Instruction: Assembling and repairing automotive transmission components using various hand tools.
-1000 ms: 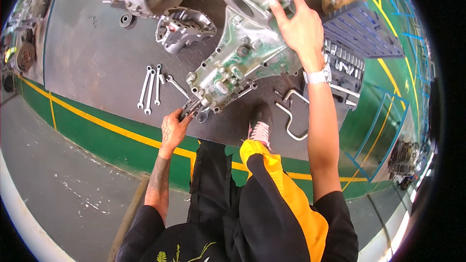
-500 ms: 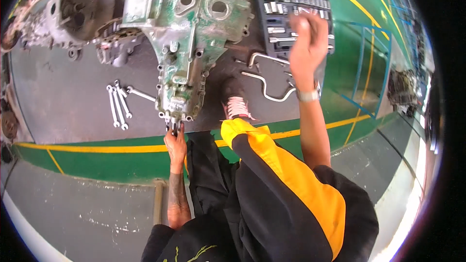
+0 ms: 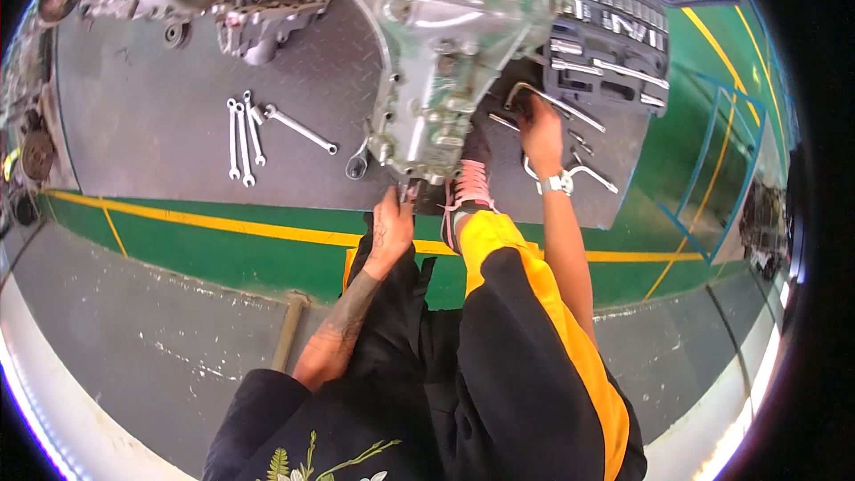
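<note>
A large metal gearbox housing (image 3: 436, 80) with green paint traces rises in front of me, its narrow end toward me. My left hand (image 3: 392, 227) is closed on a dark fitting at that narrow end. To the right, my right hand (image 3: 541, 138) is down among the loose tools, beside an L-shaped bar handle (image 3: 579, 116) and a speed brace (image 3: 595, 176). Its fingertips are hidden, so a grip on either tool cannot be made out. A ratchet (image 3: 357, 163) lies just left of the housing.
Several combination wrenches (image 3: 234, 142) lie left on the dark metal plate (image 3: 151, 142). Behind them is a smaller open casting (image 3: 272, 13). An open socket set (image 3: 606, 53) sits at the right rear. My shoe (image 3: 469, 191) is against the housing's near end.
My right hand has come down from the socket set to the bent handles. The housing has shifted right relative to the wrenches, exposing the ratchet, with my left hand still on its end.
</note>
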`<state>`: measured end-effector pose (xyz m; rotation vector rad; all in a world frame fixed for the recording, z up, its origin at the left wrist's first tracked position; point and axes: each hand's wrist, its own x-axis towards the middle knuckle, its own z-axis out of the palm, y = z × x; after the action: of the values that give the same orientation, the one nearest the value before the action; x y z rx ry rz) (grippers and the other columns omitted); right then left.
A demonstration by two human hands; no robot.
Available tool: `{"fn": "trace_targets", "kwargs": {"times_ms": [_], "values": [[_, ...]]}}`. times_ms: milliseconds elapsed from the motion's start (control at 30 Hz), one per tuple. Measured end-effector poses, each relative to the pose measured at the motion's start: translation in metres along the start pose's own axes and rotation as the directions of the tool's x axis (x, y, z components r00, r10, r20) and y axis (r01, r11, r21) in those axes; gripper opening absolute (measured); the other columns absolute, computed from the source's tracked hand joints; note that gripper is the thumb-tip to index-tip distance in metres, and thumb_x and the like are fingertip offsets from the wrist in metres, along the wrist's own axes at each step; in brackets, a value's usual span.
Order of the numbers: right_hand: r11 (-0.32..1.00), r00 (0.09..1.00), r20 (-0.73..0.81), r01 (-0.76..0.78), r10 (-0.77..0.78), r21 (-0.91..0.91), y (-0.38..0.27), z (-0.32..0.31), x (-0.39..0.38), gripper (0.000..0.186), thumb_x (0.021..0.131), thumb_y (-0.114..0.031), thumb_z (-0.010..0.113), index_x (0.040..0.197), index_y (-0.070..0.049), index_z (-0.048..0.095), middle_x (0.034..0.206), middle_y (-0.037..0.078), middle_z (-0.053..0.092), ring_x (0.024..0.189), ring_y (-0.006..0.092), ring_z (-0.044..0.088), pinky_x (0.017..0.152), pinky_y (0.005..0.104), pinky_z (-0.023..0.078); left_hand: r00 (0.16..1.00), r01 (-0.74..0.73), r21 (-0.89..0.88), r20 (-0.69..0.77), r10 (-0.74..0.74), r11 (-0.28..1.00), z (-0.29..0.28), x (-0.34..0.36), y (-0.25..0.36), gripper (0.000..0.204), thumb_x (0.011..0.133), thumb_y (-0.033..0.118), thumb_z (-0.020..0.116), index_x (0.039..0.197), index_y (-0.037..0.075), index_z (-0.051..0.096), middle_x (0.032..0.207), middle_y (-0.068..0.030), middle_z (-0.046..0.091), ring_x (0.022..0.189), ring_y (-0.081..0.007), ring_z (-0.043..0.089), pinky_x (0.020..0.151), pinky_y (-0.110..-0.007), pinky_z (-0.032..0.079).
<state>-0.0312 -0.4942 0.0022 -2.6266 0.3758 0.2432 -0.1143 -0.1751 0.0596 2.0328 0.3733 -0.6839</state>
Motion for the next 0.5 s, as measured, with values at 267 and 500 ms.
{"fn": "trace_targets", "kwargs": {"times_ms": [267,500], "values": [[0.727,0.987,-0.151,0.141,-0.052,0.673,-0.145,-0.079,-0.039,0.021,0.081,0.000,0.077,0.101,-0.003,0.074,0.094,0.008,0.074,0.084,0.0190,0.069,0.078,0.0300,0.055,0.985,-0.097,0.126,-0.127,0.113,0.987,-0.002,0.005,-0.024,0.018,0.097,0.010,0.055,0.088,-0.004,0.049,0.074,-0.0318,0.058,0.075,-0.0557,0.055,0.058,-0.054,0.042],[0.695,0.687,-0.352,0.708,-0.636,0.126,-0.259,-0.041,0.016,0.014,0.071,-0.008,0.065,0.084,-0.009,0.062,0.072,0.005,0.060,0.075,0.0254,0.058,0.068,0.0385,0.045,0.972,-0.168,0.095,-0.148,0.180,0.981,-0.004,0.009,-0.022,0.018,0.097,0.012,0.058,0.092,-0.004,0.051,0.073,-0.0334,0.057,0.073,-0.0528,0.058,0.057,-0.055,0.042]]}}
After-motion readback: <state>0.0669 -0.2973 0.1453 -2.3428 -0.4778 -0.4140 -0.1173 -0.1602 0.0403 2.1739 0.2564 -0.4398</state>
